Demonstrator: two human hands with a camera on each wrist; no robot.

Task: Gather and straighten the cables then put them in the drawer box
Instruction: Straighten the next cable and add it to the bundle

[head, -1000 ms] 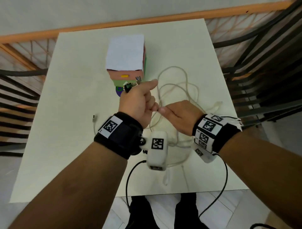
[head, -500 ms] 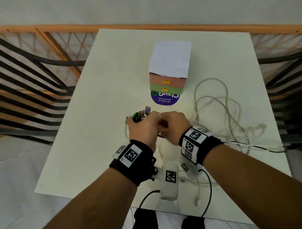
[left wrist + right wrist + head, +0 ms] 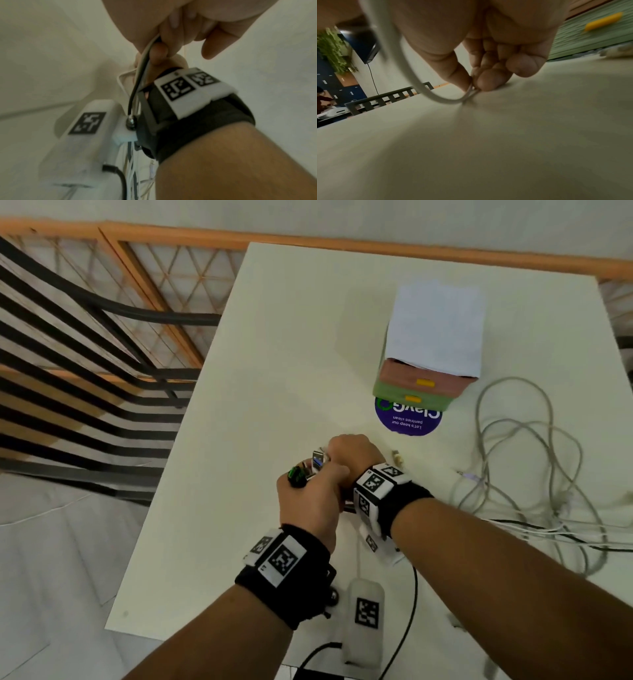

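My left hand (image 3: 313,498) grips a bundle of cable ends; a green-black plug (image 3: 296,476) and a USB plug (image 3: 318,462) stick out above its fist. In the left wrist view its fingers (image 3: 171,40) curl round white and black cables (image 3: 139,75) that hang down. My right hand (image 3: 352,453) reaches across just beyond the left hand and pinches a white cable (image 3: 423,86) against the table between thumb and fingertips (image 3: 489,81). A tangle of grey-white cables (image 3: 534,460) lies loose to the right. The drawer box (image 3: 428,354), with pink and green drawers closed, stands at the back right.
A purple round sticker (image 3: 407,419) lies in front of the drawer box. A small loose connector (image 3: 396,456) sits right of my right hand. The white table (image 3: 274,344) ends close on the left, with a wood and black railing (image 3: 102,354) beyond. Black wrist-camera leads (image 3: 407,621) hang off the near edge.
The view has swung left, so the box and cable tangle now sit to the right. Both hands came together and lower; the right hand reached past the left and pinched a cable at the table.
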